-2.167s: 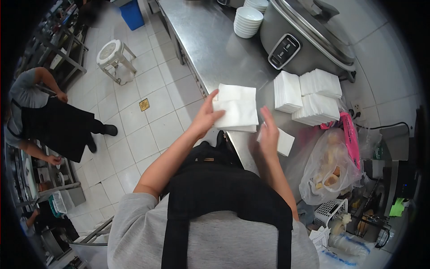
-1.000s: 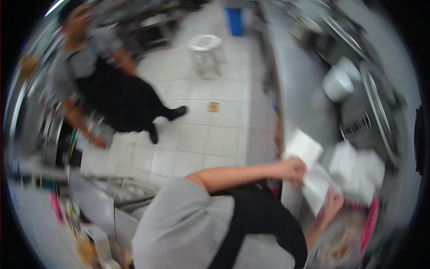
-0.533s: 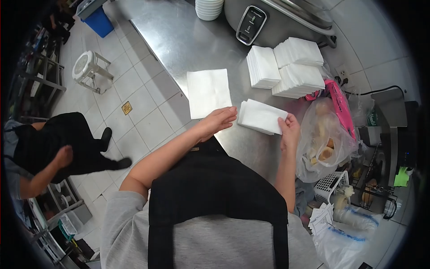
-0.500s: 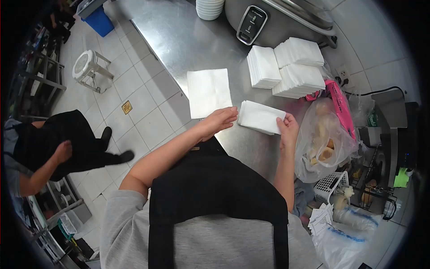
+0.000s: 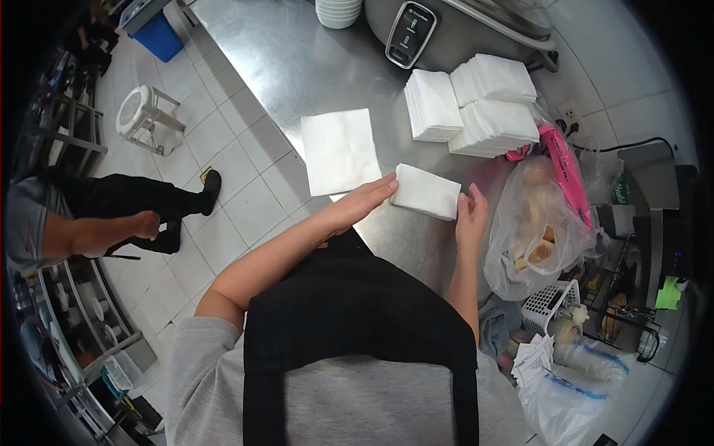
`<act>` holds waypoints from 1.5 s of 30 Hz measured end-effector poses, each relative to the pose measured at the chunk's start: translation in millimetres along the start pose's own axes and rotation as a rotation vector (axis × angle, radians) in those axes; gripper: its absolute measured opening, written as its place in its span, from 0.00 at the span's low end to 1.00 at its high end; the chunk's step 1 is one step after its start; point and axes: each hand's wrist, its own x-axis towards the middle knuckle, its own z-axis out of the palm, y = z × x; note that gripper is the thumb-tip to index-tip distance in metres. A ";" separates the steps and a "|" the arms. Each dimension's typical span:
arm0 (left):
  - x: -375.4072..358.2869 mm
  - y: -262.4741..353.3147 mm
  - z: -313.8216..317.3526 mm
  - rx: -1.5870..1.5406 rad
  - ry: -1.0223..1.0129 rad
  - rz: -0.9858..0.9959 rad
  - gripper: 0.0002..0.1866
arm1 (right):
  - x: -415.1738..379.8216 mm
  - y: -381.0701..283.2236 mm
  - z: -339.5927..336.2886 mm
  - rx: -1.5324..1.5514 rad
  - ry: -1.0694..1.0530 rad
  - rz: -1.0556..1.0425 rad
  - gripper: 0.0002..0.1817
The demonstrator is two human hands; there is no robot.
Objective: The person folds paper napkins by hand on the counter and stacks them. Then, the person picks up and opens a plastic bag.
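Observation:
A small stack of folded white napkins [image 5: 426,192] lies on the steel table between my two hands. My left hand [image 5: 364,202] is stretched out flat, its fingertips against the stack's left edge. At the opposite end is my right hand [image 5: 471,214], with fingers extended and slightly apart; its thumb side is at the stack's right edge. An opened-out white napkin [image 5: 340,152] rests flat on the table just beyond my left hand. Farther back stand several taller piles of folded napkins [image 5: 433,105], side by side.
The steel table [image 5: 277,56] carries a grey cooker [image 5: 476,33] and white stacked bowls [image 5: 338,12] at the back. On the right are a plastic bag of bread [image 5: 532,238] and a white basket [image 5: 549,306]. Left, a person [image 5: 82,215] walks on the tiled floor near a stool [image 5: 145,115].
My right hand has released its pinch on the napkins' right end and moved to their edge. The stack looks shorter and more even. The person at left has stepped forward.

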 end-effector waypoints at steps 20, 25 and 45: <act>55.3 39.1 16.4 1.626 -0.099 0.317 0.55 | 27.6 -59.3 -22.5 -0.655 -0.731 -0.413 0.64; 69.5 24.8 3.3 1.424 -0.134 0.311 0.55 | 24.9 -57.3 -20.8 -0.653 -0.721 -0.360 0.64; 60.6 -27.6 23.4 1.540 0.000 0.583 0.45 | -3.3 -12.5 22.6 -0.649 -0.432 -0.441 0.37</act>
